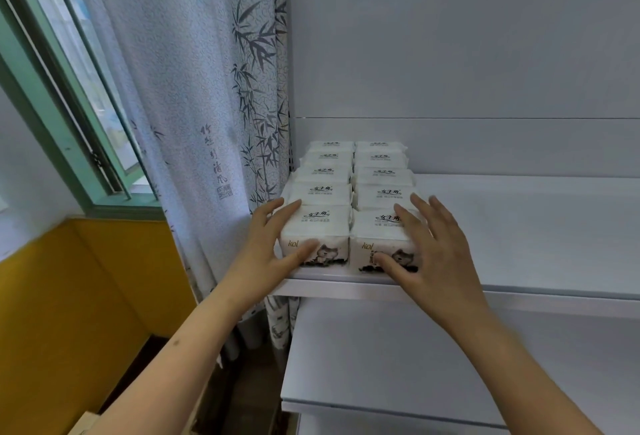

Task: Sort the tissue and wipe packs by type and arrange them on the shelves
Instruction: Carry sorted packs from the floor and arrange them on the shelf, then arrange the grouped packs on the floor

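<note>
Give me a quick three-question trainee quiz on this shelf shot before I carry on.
1. True or false: the tissue packs sit in two columns at the left end of the shelf.
2. Multiple choice: the left hand rests on (A) the front left pack, (B) the curtain, (C) the lower shelf.
3. Fill in: the right hand lies with spread fingers on the front ____ pack.

Key
1. True.
2. A.
3. Right: the front right pack.
</note>
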`<state>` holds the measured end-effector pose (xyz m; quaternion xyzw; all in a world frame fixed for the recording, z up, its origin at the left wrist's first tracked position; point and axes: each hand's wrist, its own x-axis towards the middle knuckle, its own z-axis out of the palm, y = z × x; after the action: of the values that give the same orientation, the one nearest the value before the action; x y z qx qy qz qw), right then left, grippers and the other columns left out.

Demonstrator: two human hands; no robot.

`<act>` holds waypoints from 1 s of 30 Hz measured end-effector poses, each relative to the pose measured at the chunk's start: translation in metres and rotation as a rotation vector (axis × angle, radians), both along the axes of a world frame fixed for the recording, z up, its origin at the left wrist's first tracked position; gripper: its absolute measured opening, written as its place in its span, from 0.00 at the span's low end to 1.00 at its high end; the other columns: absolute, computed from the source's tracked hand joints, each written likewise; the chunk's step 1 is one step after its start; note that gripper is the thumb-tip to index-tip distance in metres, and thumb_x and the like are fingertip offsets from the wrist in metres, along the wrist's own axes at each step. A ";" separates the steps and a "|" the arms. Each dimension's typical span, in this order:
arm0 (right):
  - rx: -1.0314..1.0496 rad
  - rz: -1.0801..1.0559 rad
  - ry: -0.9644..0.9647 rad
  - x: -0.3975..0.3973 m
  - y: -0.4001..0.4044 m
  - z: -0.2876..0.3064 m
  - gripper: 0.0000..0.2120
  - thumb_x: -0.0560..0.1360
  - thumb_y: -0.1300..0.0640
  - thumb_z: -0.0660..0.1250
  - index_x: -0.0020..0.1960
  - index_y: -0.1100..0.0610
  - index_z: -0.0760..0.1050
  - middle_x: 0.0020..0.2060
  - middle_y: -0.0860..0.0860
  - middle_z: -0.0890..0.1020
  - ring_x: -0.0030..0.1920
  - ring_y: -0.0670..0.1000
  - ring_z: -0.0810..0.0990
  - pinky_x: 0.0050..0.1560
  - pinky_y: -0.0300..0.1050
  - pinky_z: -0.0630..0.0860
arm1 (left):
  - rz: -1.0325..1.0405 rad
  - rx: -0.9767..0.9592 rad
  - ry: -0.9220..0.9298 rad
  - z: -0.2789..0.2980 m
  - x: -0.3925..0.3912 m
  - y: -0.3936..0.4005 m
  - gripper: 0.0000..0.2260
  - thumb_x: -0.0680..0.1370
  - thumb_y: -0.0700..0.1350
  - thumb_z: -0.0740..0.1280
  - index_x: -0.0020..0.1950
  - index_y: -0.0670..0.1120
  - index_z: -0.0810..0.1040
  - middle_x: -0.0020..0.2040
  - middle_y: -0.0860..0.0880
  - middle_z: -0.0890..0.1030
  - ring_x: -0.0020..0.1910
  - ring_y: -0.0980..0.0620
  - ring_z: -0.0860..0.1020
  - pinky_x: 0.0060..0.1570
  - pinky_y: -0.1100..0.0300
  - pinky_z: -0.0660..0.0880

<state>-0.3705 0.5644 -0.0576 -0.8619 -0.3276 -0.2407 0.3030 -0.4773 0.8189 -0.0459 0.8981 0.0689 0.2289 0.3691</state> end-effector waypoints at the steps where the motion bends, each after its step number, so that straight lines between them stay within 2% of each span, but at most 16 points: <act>1: -0.003 -0.003 -0.001 -0.001 0.000 0.002 0.38 0.72 0.30 0.59 0.74 0.52 0.69 0.76 0.50 0.66 0.79 0.53 0.56 0.77 0.57 0.57 | -0.004 0.002 0.001 0.002 0.000 0.000 0.33 0.74 0.65 0.66 0.77 0.60 0.64 0.77 0.57 0.58 0.76 0.59 0.58 0.75 0.57 0.58; 5: -0.025 -0.007 -0.013 -0.002 0.002 0.010 0.37 0.74 0.31 0.57 0.75 0.52 0.68 0.76 0.50 0.66 0.79 0.52 0.57 0.79 0.57 0.54 | -0.016 0.021 -0.018 0.006 -0.001 -0.002 0.30 0.78 0.65 0.61 0.78 0.58 0.63 0.78 0.57 0.58 0.77 0.61 0.57 0.75 0.57 0.56; 8: -0.014 0.023 -0.036 -0.007 0.010 0.018 0.35 0.76 0.33 0.56 0.75 0.53 0.68 0.76 0.50 0.66 0.79 0.52 0.58 0.79 0.55 0.53 | -0.013 0.000 -0.063 0.011 0.000 0.001 0.30 0.78 0.68 0.57 0.78 0.59 0.63 0.78 0.56 0.59 0.78 0.60 0.57 0.77 0.53 0.58; 11: -0.029 0.048 -0.081 -0.013 0.027 0.030 0.34 0.77 0.34 0.55 0.75 0.53 0.68 0.77 0.51 0.66 0.79 0.51 0.56 0.80 0.53 0.51 | 0.041 -0.019 -0.106 0.015 0.001 0.008 0.28 0.81 0.66 0.56 0.79 0.56 0.62 0.77 0.55 0.62 0.76 0.60 0.60 0.77 0.49 0.61; 13: -0.017 0.082 -0.108 -0.019 0.042 0.040 0.33 0.78 0.35 0.55 0.75 0.54 0.68 0.77 0.51 0.66 0.79 0.51 0.56 0.80 0.52 0.50 | 0.090 -0.027 -0.124 0.020 -0.001 0.014 0.27 0.82 0.63 0.55 0.79 0.55 0.62 0.76 0.54 0.64 0.74 0.61 0.62 0.76 0.50 0.62; 16: -0.004 0.168 -0.154 -0.034 0.073 0.055 0.32 0.79 0.37 0.55 0.75 0.54 0.68 0.77 0.51 0.66 0.79 0.51 0.55 0.80 0.51 0.49 | 0.172 -0.042 -0.127 0.030 -0.013 0.028 0.29 0.80 0.63 0.55 0.79 0.53 0.62 0.76 0.52 0.65 0.74 0.57 0.63 0.76 0.51 0.62; 21: 0.082 0.429 -0.179 -0.080 0.131 0.056 0.30 0.79 0.40 0.58 0.74 0.58 0.70 0.75 0.55 0.68 0.78 0.53 0.60 0.78 0.54 0.58 | 0.400 0.041 -0.043 0.026 -0.057 0.075 0.26 0.84 0.61 0.56 0.80 0.53 0.62 0.78 0.51 0.64 0.76 0.53 0.62 0.71 0.60 0.58; 24: 0.011 0.581 -0.085 -0.110 0.161 0.042 0.31 0.79 0.38 0.54 0.76 0.54 0.66 0.78 0.52 0.64 0.79 0.51 0.55 0.78 0.54 0.57 | 0.549 0.080 0.021 0.013 -0.100 0.097 0.27 0.83 0.62 0.55 0.80 0.53 0.62 0.79 0.49 0.63 0.77 0.51 0.62 0.74 0.54 0.60; 26: -0.063 0.682 -0.030 -0.129 0.176 0.030 0.33 0.79 0.35 0.50 0.78 0.51 0.62 0.80 0.48 0.58 0.80 0.48 0.51 0.79 0.54 0.54 | 0.661 0.061 0.061 -0.001 -0.134 0.107 0.26 0.83 0.62 0.56 0.80 0.54 0.61 0.79 0.50 0.63 0.77 0.51 0.62 0.72 0.56 0.61; 28: -0.122 0.786 0.012 -0.144 0.189 0.017 0.32 0.80 0.35 0.51 0.80 0.48 0.57 0.80 0.45 0.53 0.80 0.46 0.47 0.78 0.51 0.50 | 0.768 0.050 0.109 -0.015 -0.168 0.112 0.27 0.82 0.64 0.56 0.79 0.56 0.61 0.79 0.52 0.62 0.77 0.52 0.62 0.68 0.59 0.61; 30: -0.178 0.891 0.061 -0.156 0.201 0.005 0.31 0.81 0.35 0.53 0.81 0.45 0.53 0.81 0.43 0.49 0.80 0.45 0.44 0.77 0.49 0.47 | 0.859 0.036 0.163 -0.026 -0.200 0.113 0.27 0.83 0.63 0.56 0.80 0.55 0.60 0.79 0.50 0.62 0.77 0.51 0.62 0.70 0.57 0.62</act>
<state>-0.5262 0.7650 -0.0524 -0.6661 -0.6770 -0.0323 0.3113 -0.6775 0.9322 -0.0723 0.8094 0.4612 0.2911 0.2179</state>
